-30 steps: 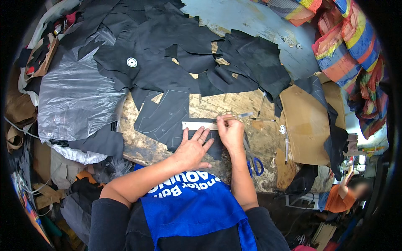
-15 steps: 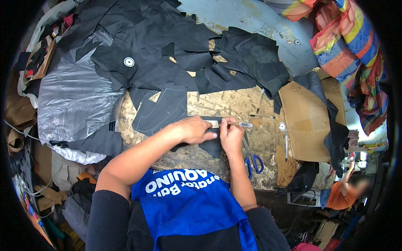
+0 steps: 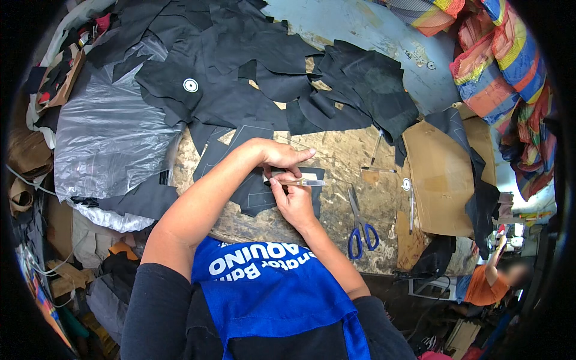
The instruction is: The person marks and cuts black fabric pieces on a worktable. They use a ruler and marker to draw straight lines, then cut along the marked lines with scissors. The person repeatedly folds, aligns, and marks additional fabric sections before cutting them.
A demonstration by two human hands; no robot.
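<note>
The clear pen (image 3: 315, 182) is pinched between the thumb and fingers of the right hand (image 3: 295, 203), and its clear end is pointed to three o'clock. The tip is hidden, so whether it is touching anything cannot be told. The white strip (image 3: 309, 176) is found just on the twelve o'clock side of the pen, laid flat on a black sheet (image 3: 258, 199) with thin light lines. The strip is partly covered by the left hand (image 3: 278, 154). There the grip is spread: the thumb is held out toward three o'clock, and the bent fingers are rested on the strip.

The strip looks light, thin and a bit stiff, so it may be slid easily; it is best pressed flat near both ends. The sheet seems soft and bendy, and is better held down by its edges. The pen looks light and smooth, and is best held low, near its tip.

From the right hand, blue-handled scissors (image 3: 363, 235) are seen at four o'clock, brown cardboard (image 3: 441, 180) at three, and a big black pile (image 3: 228, 54) toward eleven, all on the surface (image 3: 336, 210).
</note>
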